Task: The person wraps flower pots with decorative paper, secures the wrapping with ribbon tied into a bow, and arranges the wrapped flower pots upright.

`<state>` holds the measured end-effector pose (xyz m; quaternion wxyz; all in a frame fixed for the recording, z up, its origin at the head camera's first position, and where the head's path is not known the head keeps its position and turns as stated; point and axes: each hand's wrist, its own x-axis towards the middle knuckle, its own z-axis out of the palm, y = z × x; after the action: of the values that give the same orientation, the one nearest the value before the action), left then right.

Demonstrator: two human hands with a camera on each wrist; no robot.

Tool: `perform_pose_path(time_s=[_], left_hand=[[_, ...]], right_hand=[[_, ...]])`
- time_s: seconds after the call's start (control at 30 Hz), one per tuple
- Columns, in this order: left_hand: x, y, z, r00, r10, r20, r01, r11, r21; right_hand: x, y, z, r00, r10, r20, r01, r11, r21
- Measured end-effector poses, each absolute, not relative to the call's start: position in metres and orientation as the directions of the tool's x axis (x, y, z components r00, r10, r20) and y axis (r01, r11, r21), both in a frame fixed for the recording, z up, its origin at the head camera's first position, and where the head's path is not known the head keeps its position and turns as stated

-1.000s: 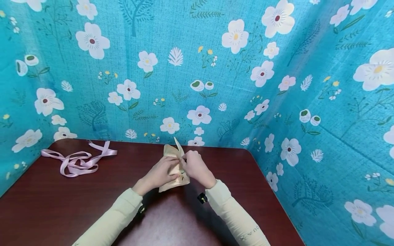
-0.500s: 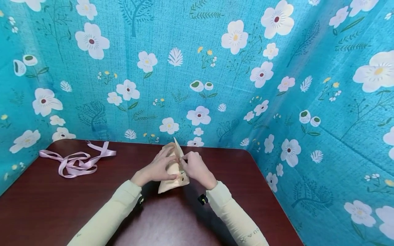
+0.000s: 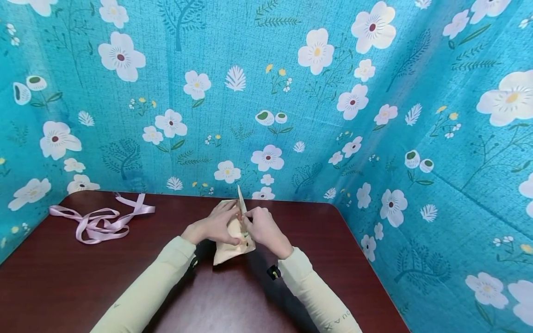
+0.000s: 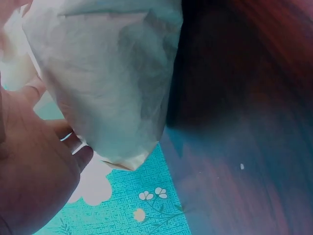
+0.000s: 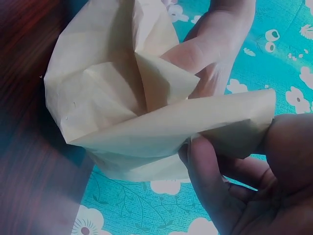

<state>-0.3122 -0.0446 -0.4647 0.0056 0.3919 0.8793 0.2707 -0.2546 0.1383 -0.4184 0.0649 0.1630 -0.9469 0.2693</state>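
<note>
A creased tan paper bag (image 3: 228,254) is between both hands near the table's far edge, with small dark and green marks low on its front. My left hand (image 3: 213,227) holds its left side, thumb across the front and fingers spread toward the top. My right hand (image 3: 266,230) pinches a folded strip along the bag's upper right side, and a pointed end of it sticks up past the fingers. In the right wrist view, the thumb and fingers (image 5: 203,159) press this fold. The left wrist view shows the bag's (image 4: 112,88) smooth underside, with left fingertips (image 4: 84,155) along its edge.
A tangled pink ribbon (image 3: 102,226) lies on the dark reddish-brown table (image 3: 83,282) at the far left. A teal flowered cloth (image 3: 266,115) hangs just behind the table and along its right side.
My left fingers have shifted from the bag's middle toward its upper left edge and spread out. The right hand keeps its pinch, and the pointed fold stands slightly more upright.
</note>
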Motion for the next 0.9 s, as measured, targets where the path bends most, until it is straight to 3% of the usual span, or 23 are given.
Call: perform_pose_path(time_s=[0.13,0.3,0.43,0.6,0.77,0.9], left_hand=[[-0.312,-0.046,-0.464,-0.706,0.682,0.192,0.673,0.561,0.482],[-0.31,-0.05,-0.471,-0.715,0.674,0.183,0.639,0.525,0.563],[-0.307,-0.052,-0.476,-0.718,0.657,0.23,0.635,0.483,0.602],[-0.294,-0.054,-0.477,-0.761,0.558,0.331,0.635,0.537,0.555],[-0.277,-0.053,-0.477,-0.799,0.421,0.428,0.596,0.642,0.482],[-0.265,-0.052,-0.477,-0.848,0.358,0.39,0.524,0.673,0.522]], right_hand=[[-0.253,0.137,-0.419,-0.932,-0.295,0.211,-0.362,0.789,-0.497],[-0.248,0.136,-0.421,-0.91,-0.346,0.23,-0.415,0.771,-0.484],[-0.247,0.135,-0.422,-0.898,-0.369,0.241,-0.44,0.745,-0.501],[-0.248,0.139,-0.423,-0.892,-0.388,0.233,-0.451,0.728,-0.516],[-0.251,0.149,-0.423,-0.883,-0.452,0.127,-0.437,0.693,-0.573],[-0.253,0.157,-0.418,-0.849,-0.527,0.03,-0.432,0.66,-0.615]])
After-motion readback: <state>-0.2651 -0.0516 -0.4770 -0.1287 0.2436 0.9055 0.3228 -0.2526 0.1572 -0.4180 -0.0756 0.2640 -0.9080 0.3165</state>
